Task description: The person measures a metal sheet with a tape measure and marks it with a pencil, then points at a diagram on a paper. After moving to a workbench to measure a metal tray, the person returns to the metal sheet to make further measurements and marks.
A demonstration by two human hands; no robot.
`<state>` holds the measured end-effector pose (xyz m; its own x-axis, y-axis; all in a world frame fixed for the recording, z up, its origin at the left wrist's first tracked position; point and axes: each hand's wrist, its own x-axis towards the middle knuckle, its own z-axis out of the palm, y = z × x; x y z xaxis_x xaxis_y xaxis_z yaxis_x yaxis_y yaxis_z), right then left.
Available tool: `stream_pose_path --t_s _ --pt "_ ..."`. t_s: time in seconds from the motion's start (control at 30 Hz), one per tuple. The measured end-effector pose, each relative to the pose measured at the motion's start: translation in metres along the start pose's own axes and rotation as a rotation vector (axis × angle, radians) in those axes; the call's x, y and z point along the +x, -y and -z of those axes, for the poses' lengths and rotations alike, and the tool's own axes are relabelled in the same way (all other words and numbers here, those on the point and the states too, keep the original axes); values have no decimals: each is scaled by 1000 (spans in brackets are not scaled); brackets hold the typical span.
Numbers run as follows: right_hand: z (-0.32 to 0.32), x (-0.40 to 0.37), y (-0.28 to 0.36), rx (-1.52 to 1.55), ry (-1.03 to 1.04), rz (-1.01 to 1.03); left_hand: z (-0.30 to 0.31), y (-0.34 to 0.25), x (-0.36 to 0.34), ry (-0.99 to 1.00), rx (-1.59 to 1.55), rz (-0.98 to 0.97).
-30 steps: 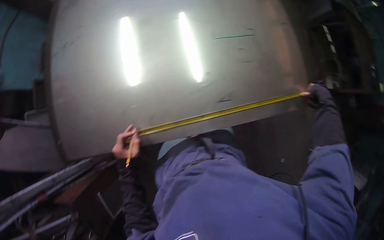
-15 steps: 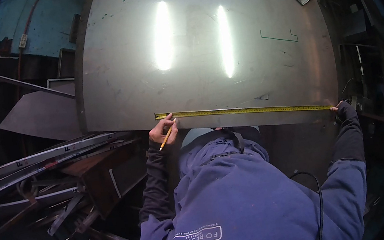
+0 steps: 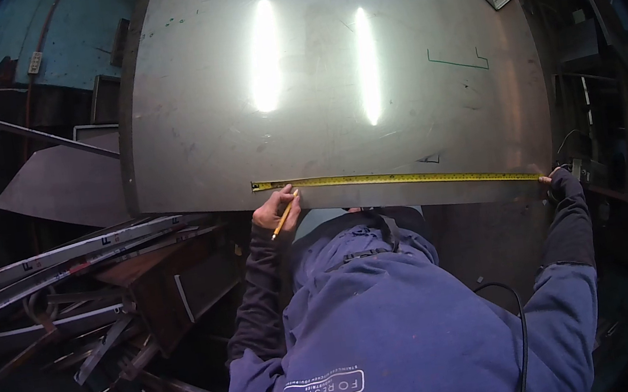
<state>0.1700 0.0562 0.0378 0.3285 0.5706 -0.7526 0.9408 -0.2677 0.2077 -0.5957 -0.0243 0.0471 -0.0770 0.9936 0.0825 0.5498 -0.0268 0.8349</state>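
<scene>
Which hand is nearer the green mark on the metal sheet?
Right. The right hand is below and slightly right of the green mark; the left hand is far to its lower left.

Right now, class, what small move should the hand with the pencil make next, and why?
Probably tip the pencil down and mark the metal sheet beside the tape measure. The tape lies stretched flat along the sheet's near edge, the right hand holds its end at the sheet's side, and the left hand has the pencil tip against it.

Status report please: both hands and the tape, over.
Left hand grips pencil at tape measure. Right hand at its other end, grip unclear. Tape lies along metal sheet's near edge. Nothing blocking.
</scene>
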Motion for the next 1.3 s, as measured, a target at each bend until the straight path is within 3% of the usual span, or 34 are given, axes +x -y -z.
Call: stream_pose_path --t_s 1.3 --pt "12 -12 10 117 96 2 -1 -10 7 2 106 111"
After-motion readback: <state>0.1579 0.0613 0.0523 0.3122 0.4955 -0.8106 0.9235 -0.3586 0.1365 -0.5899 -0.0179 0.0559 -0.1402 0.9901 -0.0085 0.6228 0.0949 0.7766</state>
